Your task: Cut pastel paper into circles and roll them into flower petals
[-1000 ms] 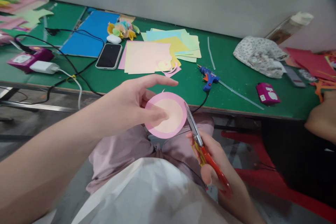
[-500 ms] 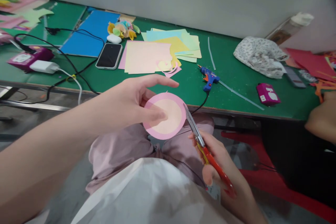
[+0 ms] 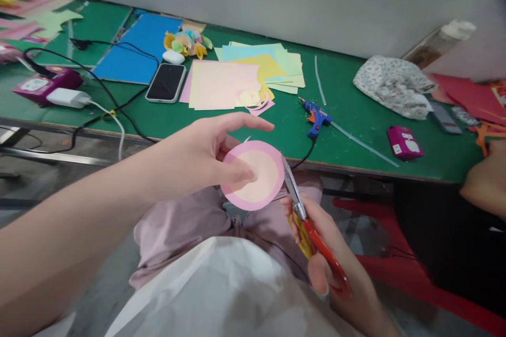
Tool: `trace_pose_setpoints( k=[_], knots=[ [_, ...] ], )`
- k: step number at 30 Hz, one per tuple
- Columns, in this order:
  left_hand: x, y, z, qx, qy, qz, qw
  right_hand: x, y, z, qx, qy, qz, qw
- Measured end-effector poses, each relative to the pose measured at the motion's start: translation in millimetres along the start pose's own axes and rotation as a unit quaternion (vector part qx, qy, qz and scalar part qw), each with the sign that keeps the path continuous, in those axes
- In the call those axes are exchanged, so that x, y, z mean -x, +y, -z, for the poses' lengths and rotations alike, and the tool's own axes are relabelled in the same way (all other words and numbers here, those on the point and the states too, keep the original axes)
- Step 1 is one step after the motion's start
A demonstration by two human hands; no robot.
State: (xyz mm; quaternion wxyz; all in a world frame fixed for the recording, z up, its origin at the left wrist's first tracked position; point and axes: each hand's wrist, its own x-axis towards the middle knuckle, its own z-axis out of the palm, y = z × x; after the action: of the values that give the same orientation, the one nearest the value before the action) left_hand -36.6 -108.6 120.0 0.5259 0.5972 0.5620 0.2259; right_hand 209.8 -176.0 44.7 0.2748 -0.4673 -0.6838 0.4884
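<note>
Between thumb and fingers, my left hand (image 3: pixel 215 150) pinches a round paper disc (image 3: pixel 265 176) with a pink rim and a paler, cream-coloured circle in the middle. A thin sliver of pink paper sticks up at its top edge. My right hand (image 3: pixel 316 226) grips a pair of scissors (image 3: pixel 302 213) with red and yellow handles. Their blades point up and stand at the disc's right edge; whether paper lies between them I cannot tell. Both hands are above my lap, in front of the green table (image 3: pixel 237 122).
Pink and coloured paper sheets (image 3: pixel 221 84) with curled offcuts lie ahead. A blue glue gun (image 3: pixel 316 118) rests to their right, its cord hanging over the edge. Left are a phone (image 3: pixel 166 82) and a purple adapter (image 3: pixel 47 87) with cables. Another person's arm (image 3: pixel 486 179) is at the right.
The paper disc and my left hand have shifted slightly right. The scissor handles have spread wider apart, showing more of the yellow one, and the sliver at the disc's top stands out more.
</note>
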Motion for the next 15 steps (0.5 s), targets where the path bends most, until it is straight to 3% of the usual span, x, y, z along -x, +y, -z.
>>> trace_pose_setpoints(
  k=[9,15],
  knots=[
    [6,14,-4.1,-0.028,0.009,0.015,0.999,-3,6,-2,-0.053,-0.027,-0.015,0.998],
    [4,10,-5.6,-0.020,-0.004,0.003,1.000,-3,9,-4,-0.043,-0.019,-0.036,0.998]
  ],
)
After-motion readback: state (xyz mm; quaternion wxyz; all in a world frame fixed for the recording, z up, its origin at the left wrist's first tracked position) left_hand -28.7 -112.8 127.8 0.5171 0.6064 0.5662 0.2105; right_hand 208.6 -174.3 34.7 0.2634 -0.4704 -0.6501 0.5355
